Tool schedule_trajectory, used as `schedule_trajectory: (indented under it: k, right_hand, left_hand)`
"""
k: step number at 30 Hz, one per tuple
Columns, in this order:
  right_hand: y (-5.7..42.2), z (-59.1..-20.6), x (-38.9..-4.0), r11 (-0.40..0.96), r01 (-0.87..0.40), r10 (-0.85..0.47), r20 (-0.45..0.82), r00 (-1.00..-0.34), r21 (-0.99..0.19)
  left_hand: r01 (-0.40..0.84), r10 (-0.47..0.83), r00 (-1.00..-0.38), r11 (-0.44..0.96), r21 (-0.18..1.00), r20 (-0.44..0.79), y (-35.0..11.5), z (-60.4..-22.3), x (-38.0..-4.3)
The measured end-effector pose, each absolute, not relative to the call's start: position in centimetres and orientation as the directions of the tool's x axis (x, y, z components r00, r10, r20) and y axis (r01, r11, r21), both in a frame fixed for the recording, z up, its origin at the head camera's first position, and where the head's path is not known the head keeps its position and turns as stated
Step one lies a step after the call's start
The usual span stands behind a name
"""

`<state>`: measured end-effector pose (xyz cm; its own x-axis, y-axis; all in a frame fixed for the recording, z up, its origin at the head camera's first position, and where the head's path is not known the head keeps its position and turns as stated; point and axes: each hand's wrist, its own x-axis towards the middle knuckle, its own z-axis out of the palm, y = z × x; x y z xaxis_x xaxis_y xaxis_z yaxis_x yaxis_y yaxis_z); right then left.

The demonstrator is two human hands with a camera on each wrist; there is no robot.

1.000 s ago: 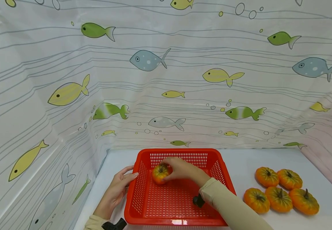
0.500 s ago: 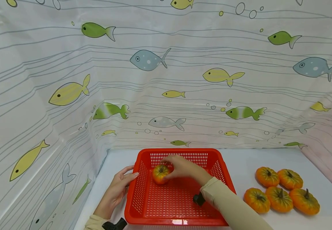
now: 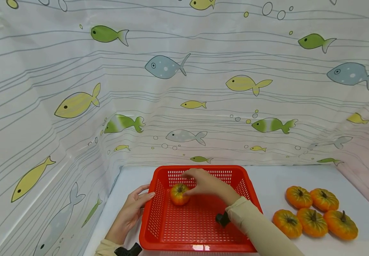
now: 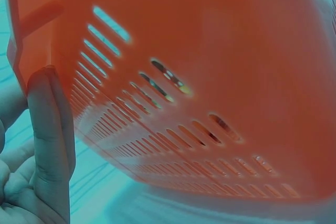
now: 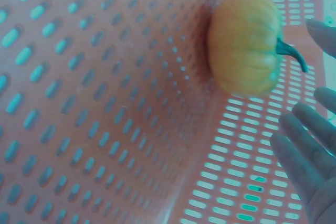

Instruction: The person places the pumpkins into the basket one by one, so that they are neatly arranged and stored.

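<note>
A red perforated plastic basket (image 3: 200,246) stands on the white table before me. My left hand (image 3: 131,209) holds its left rim; in the left wrist view, fingers (image 4: 50,135) lie against the basket's outer wall (image 4: 236,51). Inside, near the left back corner, sits one small orange pumpkin (image 3: 179,194). My right hand (image 3: 205,183) hovers just behind and right of it, fingers spread. The right wrist view has the pumpkin (image 5: 244,45) resting on the basket's floor, its green stem free, with a gap between it and the fingers (image 5: 302,156).
Several more orange pumpkins (image 3: 312,222) sit grouped on the table (image 3: 267,177) to the right of the basket. Behind and to the left hangs a white sheet (image 3: 216,117) printed with fish. Black wrist cameras are strapped at both cuffs.
My right hand has let go of the pumpkin, spread its fingers and risen slightly up and to the right. The pumpkin stays in the basket. My left hand keeps its place.
</note>
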<state>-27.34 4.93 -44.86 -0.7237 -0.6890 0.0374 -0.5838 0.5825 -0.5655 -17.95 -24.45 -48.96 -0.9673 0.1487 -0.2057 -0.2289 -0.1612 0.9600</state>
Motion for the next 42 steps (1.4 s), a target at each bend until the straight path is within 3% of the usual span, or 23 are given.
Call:
schedule_trajectory:
  k: [13,21,42]
  right_hand:
    - [5.2,-43.5,-27.2,0.488,-0.595,-0.696,0.126,-0.707,-0.638]
    - [5.5,-42.5,-26.7,0.467,-0.568,-0.663,0.157,-0.732,-0.678]
    - [7.2,-39.4,-25.1,0.433,-0.588,-0.653,0.213,-0.727,-0.683]
  left_hand:
    - [-0.228,0.143,-0.968,-0.158,0.961,-0.206,-24.4,-49.0,-17.9]
    - [-0.226,0.145,-0.968,-0.165,0.960,-0.203,-24.4,-48.9,-17.9]
    - [-0.202,0.170,-0.970,-0.174,0.964,-0.172,-24.4,-48.8,-17.9]
